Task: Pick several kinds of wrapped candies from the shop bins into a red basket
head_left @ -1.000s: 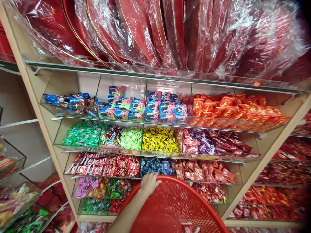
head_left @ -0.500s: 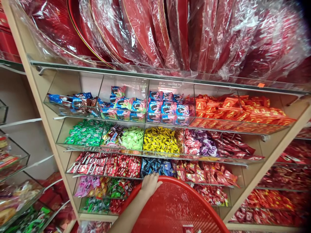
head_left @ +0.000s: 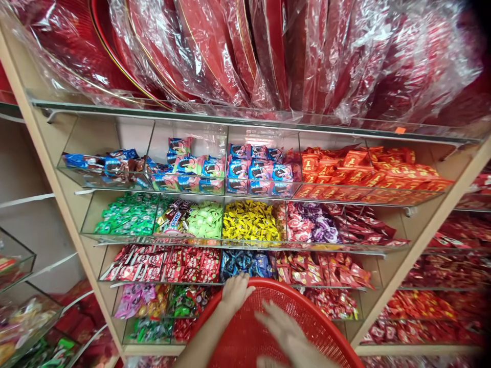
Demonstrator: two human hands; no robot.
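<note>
Left grip [head_left: 236, 291] holds basket [head_left: 332, 327] before candy shelves [head_left: 126, 238].

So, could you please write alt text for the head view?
The left hand grips a red, perforated plastic basket by its rim; the blurred right hand appears over it. Behind, clear-fronted shelf bins hold colourful wrapped sweets, beneath plastic-wrapped red objects.
</note>
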